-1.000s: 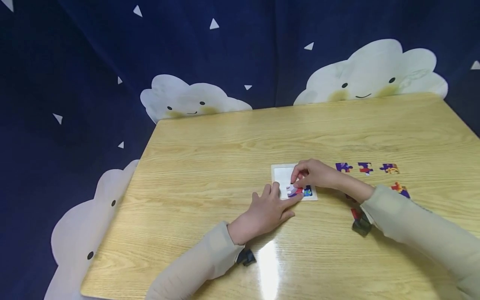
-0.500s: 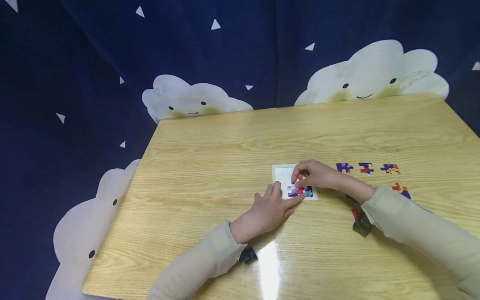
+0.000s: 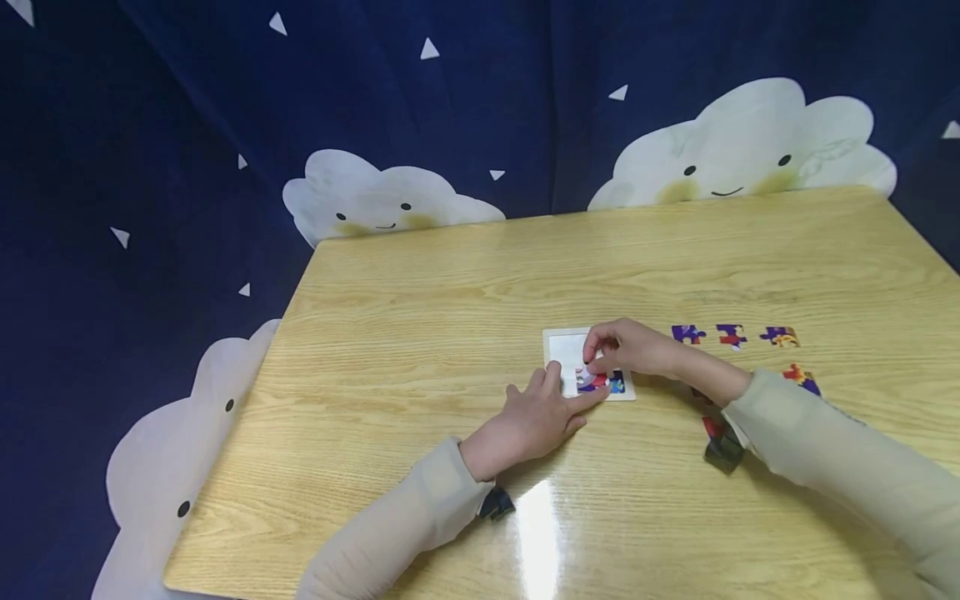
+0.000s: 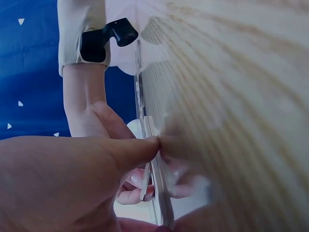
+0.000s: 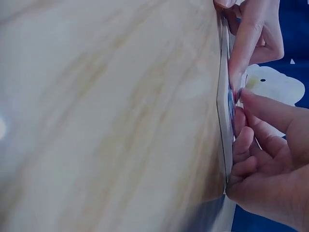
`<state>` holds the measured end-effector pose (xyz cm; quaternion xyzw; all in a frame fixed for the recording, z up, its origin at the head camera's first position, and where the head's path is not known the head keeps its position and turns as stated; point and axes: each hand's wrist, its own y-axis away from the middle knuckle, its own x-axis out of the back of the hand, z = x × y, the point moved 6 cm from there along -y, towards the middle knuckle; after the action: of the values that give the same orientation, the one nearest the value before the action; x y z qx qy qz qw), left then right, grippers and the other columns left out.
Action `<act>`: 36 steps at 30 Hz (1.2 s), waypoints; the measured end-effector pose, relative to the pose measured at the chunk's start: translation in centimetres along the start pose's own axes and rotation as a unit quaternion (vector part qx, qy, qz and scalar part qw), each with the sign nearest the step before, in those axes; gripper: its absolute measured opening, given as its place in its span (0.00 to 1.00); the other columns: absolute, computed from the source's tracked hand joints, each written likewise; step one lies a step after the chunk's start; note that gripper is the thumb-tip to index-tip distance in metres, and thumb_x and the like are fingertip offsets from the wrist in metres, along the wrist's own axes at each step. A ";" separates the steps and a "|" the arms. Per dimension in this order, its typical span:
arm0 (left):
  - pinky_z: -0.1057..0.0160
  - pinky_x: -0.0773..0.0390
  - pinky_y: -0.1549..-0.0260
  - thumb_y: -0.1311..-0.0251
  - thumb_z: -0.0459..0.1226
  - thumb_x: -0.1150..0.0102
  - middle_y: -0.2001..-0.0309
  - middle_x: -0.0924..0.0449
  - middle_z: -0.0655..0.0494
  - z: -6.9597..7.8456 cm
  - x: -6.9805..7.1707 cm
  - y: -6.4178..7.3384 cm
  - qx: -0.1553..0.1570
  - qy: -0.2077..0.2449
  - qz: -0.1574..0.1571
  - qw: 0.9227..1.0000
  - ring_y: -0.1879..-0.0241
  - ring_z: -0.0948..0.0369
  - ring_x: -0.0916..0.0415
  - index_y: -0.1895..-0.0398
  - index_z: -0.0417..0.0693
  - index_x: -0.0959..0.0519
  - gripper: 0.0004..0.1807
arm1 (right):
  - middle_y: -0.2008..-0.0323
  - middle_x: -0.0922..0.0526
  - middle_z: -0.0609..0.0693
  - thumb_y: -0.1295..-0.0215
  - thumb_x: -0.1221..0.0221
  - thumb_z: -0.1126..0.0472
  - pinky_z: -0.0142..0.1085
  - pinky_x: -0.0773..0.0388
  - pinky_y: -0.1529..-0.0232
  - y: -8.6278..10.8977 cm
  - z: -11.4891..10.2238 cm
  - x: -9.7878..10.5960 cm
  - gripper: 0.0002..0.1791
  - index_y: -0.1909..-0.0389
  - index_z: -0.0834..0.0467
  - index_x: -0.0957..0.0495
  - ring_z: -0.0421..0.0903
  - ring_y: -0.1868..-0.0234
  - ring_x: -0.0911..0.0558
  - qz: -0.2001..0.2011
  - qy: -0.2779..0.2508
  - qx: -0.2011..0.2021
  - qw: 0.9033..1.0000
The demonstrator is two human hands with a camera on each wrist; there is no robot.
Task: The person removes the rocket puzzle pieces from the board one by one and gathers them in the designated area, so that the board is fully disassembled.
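Observation:
A small white puzzle tray (image 3: 547,346) lies on the wooden table, with fitted jigsaw pieces (image 3: 617,385) along its lower right. My left hand (image 3: 534,423) rests at the tray's lower left, its index finger stretched along the bottom rim and touching the pieces. Over the tray, my right hand (image 3: 633,347) pinches a purple and pale jigsaw piece (image 3: 584,377) between thumb and fingers. From the left wrist, that piece (image 4: 145,182) appears tilted against the tray edge (image 4: 165,210). Fingers hide part of it in the right wrist view.
Several loose jigsaw pieces (image 3: 731,336) lie right of the tray, some partly hidden by the right forearm. Black wrist devices (image 3: 723,452) sit under both cuffs. A dark blue curtain (image 3: 525,92) with clouds hangs behind the table's far edge.
Both hands stay almost in place. The pinched piece and the right fingertips shift only very slightly over the tray.

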<state>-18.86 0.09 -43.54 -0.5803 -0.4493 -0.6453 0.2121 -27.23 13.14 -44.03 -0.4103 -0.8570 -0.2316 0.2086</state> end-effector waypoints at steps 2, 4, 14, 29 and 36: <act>0.44 0.22 0.53 0.26 0.57 0.68 0.40 0.42 0.49 0.0 0.0 -0.1 0.000 0.000 -0.006 1.000 0.44 0.56 0.36 0.28 0.91 0.56 0.27 | 0.76 0.28 0.46 0.40 0.35 0.63 0.32 0.36 0.68 0.0 -0.1 0.1 0.06 0.66 0.60 0.21 0.41 0.72 0.31 0.001 -0.007 0.000 1.000; 0.44 0.22 0.53 0.26 0.57 0.68 0.40 0.42 0.49 -0.1 0.0 -0.2 -0.001 -0.001 -0.012 1.000 0.44 0.56 0.36 0.28 0.92 0.57 0.27 | 0.76 0.28 0.46 0.41 0.35 0.63 0.32 0.36 0.67 0.0 -0.1 0.1 0.06 0.67 0.61 0.21 0.41 0.72 0.31 0.002 -0.012 -0.002 1.000; 0.42 0.23 0.51 0.25 0.55 0.68 0.39 0.42 0.49 -0.1 0.0 -0.1 -0.009 0.010 -0.026 1.000 0.42 0.55 0.37 0.28 0.91 0.57 0.27 | 0.70 0.18 0.50 0.38 0.37 0.66 0.28 0.30 0.63 -0.2 -0.5 0.0 0.04 0.64 0.60 0.16 0.39 0.67 0.26 -0.028 0.009 0.034 0.999; 0.43 0.22 0.51 0.25 0.55 0.68 0.39 0.41 0.48 0.0 0.4 0.0 -0.006 0.012 -0.019 1.000 0.41 0.55 0.36 0.27 0.90 0.56 0.27 | 0.68 0.19 0.50 0.36 0.39 0.66 0.30 0.26 0.61 0.0 0.7 0.5 0.05 0.62 0.64 0.21 0.40 0.66 0.22 -0.052 -0.067 0.043 0.995; 0.45 0.21 0.53 0.25 0.55 0.69 0.40 0.41 0.48 0.1 0.5 0.1 -0.009 -0.005 -0.014 1.000 0.43 0.56 0.36 0.27 0.89 0.57 0.27 | 0.67 0.18 0.50 0.35 0.40 0.66 0.29 0.26 0.60 -0.1 0.4 0.6 0.07 0.59 0.61 0.17 0.39 0.65 0.23 -0.028 -0.061 0.033 0.997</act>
<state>-18.82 0.21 -43.01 -0.5792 -0.4527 -0.6491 0.1957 -27.74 13.65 -44.12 -0.3921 -0.8867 -0.1835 0.1624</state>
